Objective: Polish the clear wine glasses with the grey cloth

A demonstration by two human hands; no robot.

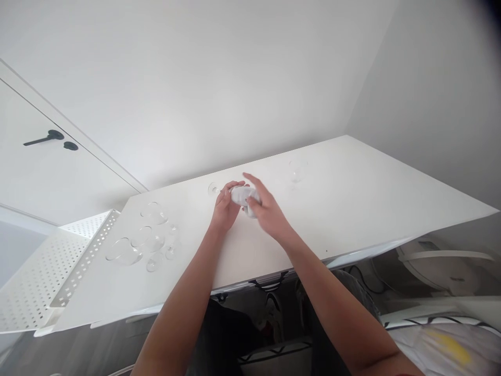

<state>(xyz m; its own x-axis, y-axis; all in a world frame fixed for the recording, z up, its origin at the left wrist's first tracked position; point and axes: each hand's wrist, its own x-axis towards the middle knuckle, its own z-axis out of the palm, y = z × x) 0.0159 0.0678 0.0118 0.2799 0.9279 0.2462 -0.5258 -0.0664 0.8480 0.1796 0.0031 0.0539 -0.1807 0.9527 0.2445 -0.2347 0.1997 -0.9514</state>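
Note:
Over the middle of the table, my left hand [226, 209] is closed around a stemmed glass. The clear round foot of this stemmed glass [213, 188] sticks out to the left of the fingers. Its bowl is hidden by a white cloth [245, 196] bunched between my hands. My right hand [268, 209] grips that cloth with the thumb pressed on it, while the index finger extends upward. Farther right, a single clear glass [298, 171] stands on the table.
Several clear stemmed glasses [152, 240] stand close together on the left of the white table [371, 193]. A white perforated shelf [58, 271] adjoins the table's left edge. Behind is a white wall [235, 78], with a door handle [47, 137] at far left.

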